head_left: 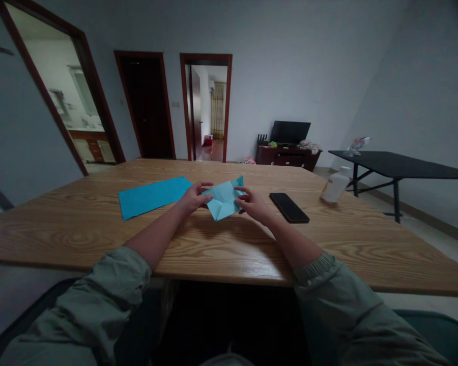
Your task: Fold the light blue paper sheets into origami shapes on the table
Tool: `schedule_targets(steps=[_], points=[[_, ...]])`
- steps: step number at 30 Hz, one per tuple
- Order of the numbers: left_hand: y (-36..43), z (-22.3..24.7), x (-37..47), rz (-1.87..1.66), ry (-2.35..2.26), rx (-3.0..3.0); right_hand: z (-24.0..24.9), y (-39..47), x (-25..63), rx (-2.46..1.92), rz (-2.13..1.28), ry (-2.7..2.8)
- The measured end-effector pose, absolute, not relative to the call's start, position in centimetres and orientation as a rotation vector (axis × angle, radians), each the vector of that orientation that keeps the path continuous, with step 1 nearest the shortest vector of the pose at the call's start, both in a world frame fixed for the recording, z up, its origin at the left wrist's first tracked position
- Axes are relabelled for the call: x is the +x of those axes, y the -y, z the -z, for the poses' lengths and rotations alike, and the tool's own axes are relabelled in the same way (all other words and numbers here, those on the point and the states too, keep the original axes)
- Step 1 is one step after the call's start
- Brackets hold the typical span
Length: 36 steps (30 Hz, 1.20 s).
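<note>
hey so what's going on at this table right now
A person's two bare hands are holding a partly folded piece of light blue paper above the wooden table, the left hand at one side and the right hand at the other. A flat, brighter blue sheet lies to the left. A dark phone and a white bottle are off to the right.
</note>
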<state>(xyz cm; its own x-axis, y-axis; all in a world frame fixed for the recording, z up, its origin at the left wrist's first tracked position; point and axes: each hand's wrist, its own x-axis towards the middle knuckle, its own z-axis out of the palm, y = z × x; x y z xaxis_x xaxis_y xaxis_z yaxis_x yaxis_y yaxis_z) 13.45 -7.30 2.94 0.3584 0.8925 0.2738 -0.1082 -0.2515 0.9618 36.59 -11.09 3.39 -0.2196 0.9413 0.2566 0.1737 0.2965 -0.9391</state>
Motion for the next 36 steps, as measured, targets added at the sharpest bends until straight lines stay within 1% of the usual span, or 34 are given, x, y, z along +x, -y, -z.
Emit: schedule_targets(steps=[4, 10, 13, 16, 20, 23, 30, 36], points=[[7.4, -3.0, 13.5, -1.166, -0.748, 1.515, -3.3, 11.0, 36.6, -1.055, -1.085, 1.566], [7.2, -3.0, 13.6, -1.136, -0.816, 1.471, -3.0, 10.5, 36.9, -1.080, -0.999, 1.568], [7.1, -2.9, 13.5, -1.065, -0.876, 1.473, -3.0, 10.5, 36.9, -1.088, -0.960, 1.562], [7.3, -2.7, 13.5, -0.920, -0.887, 1.553, -3.0, 10.5, 36.9, -1.075, -0.945, 1.571], [7.8, -2.5, 13.6, -0.768, -0.765, 1.646, -3.0, 10.6, 36.9, -1.064, -0.940, 1.619], [7.8, -2.3, 13.7, -0.763, -0.695, 1.691, -2.7, 10.5, 36.8, -1.038, -0.981, 1.673], [7.2, -1.9, 13.6, -0.771, -0.732, 1.677, -2.2, 10.3, 36.9, -1.056, -1.070, 1.707], [7.5, -2.0, 13.6, -0.824, -0.778, 1.644, -2.6, 10.9, 36.5, -1.083, -1.065, 1.658]])
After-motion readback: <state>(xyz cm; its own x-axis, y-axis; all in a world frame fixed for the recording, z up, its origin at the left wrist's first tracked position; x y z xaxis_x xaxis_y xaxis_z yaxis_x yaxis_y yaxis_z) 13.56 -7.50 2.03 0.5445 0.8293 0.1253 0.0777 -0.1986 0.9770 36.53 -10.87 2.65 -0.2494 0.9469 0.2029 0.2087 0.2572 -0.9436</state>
